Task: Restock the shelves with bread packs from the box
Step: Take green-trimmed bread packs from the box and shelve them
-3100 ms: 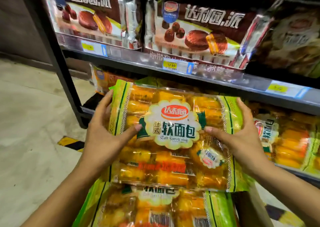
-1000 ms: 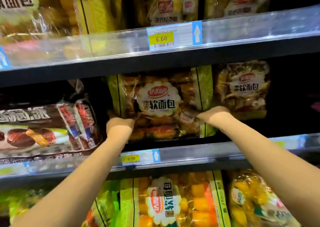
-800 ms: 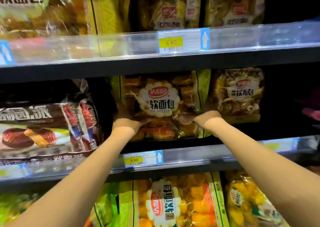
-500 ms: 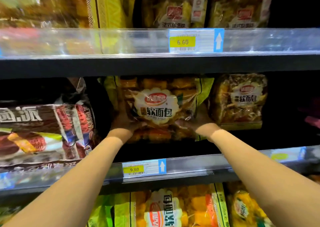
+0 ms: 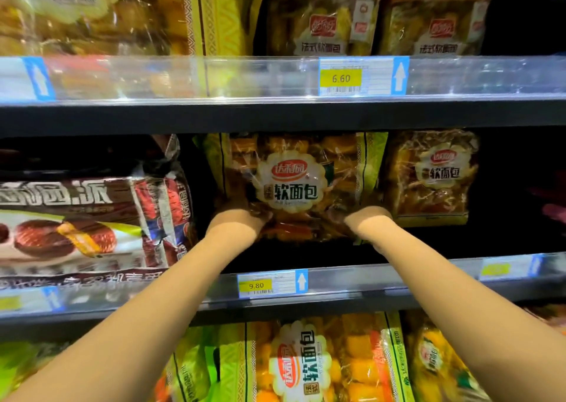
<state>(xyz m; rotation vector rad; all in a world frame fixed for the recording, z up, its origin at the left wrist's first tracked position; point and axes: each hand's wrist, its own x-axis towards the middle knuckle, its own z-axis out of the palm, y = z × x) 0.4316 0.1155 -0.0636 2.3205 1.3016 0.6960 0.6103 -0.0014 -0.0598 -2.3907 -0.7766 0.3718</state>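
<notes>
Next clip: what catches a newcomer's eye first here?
Both bare arms reach into the middle shelf, the left hand and right hand holding the lower corners of a green-edged bread pack. Yellow price tags stand out: 6.60 on the upper rail, 9.80 below.

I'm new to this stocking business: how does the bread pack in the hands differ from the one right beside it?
The held bread pack is wider, with green side bands; the neighbouring pack is narrower, with none visible. The left hand and right hand clasp the first's lower corners; the second stands untouched. Both share the same scalloped label and middle shelf.
</notes>
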